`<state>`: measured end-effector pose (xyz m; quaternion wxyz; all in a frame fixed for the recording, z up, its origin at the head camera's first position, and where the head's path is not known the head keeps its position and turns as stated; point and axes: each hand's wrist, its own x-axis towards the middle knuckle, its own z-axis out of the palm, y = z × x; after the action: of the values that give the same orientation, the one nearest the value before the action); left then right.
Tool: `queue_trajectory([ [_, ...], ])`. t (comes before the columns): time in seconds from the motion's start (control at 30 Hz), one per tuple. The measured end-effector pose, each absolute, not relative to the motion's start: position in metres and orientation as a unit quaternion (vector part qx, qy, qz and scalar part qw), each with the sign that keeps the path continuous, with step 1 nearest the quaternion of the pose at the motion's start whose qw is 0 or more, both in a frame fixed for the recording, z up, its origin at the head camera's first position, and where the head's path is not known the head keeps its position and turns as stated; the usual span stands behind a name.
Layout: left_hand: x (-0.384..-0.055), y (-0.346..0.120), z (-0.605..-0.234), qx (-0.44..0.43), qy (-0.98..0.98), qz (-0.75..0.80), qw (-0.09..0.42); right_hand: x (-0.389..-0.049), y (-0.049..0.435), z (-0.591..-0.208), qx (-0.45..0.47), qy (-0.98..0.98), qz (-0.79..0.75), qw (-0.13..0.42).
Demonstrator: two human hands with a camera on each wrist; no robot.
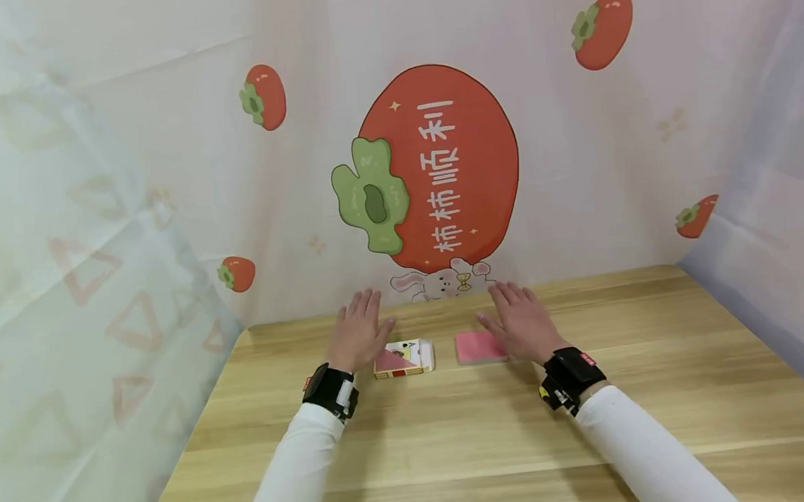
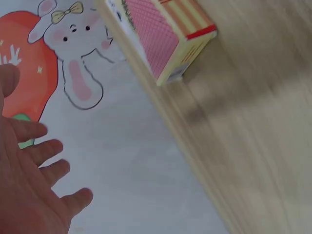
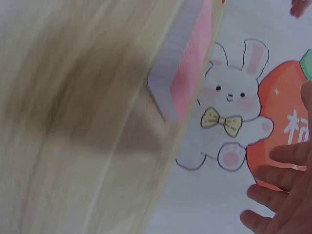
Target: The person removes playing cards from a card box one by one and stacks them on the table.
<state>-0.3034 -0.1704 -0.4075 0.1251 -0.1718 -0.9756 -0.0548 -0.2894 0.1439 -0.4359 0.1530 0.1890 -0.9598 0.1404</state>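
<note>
The card box (image 1: 410,361) lies on the bench (image 1: 444,447) at about 4 o'clock from the left hand (image 1: 360,334), and the stack of pink-backed cards (image 1: 479,347) lies at about 8 o'clock from the right hand (image 1: 528,324). The stack sits at 3 o'clock from the box, a gap between them.

The box is probably thin cardboard, light and fairly stiff, but likely to dent under a hard squeeze; whether it is full or empty cannot be told. Its two long sides look the best place for thumb and fingers. The stack should feel denser yet slippery, since smooth cards tend to slide and fan when pushed from one side. Holding it by opposite edges, squared and level, would suit it best.

Both hands are spread flat with nothing in them, apart from box and stack in the wrist views. The left hand's fingers point towards 1 o'clock, its forearm coming from 7; the right hand's fingers aim at 11, its forearm from 5. Each thumb angles inward, towards the other hand.
</note>
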Motion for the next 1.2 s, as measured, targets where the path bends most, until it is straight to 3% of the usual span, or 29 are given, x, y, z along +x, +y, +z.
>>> queue_trajectory([
  [0.2,-0.308,-0.160,-0.419,-0.192,-0.977,-0.085,0.036,-0.288,0.120,-0.442,0.181,-0.951,0.195,0.158],
  [0.73,-0.323,-0.151,-0.435,-0.227,-0.967,-0.059,-0.096,-0.290,0.069,-0.445,0.157,-0.919,0.362,0.017],
  [1.2,-0.322,-0.144,-0.428,-0.225,-0.962,-0.078,-0.131,-0.291,0.057,-0.451,0.176,-0.904,0.389,-0.017],
])
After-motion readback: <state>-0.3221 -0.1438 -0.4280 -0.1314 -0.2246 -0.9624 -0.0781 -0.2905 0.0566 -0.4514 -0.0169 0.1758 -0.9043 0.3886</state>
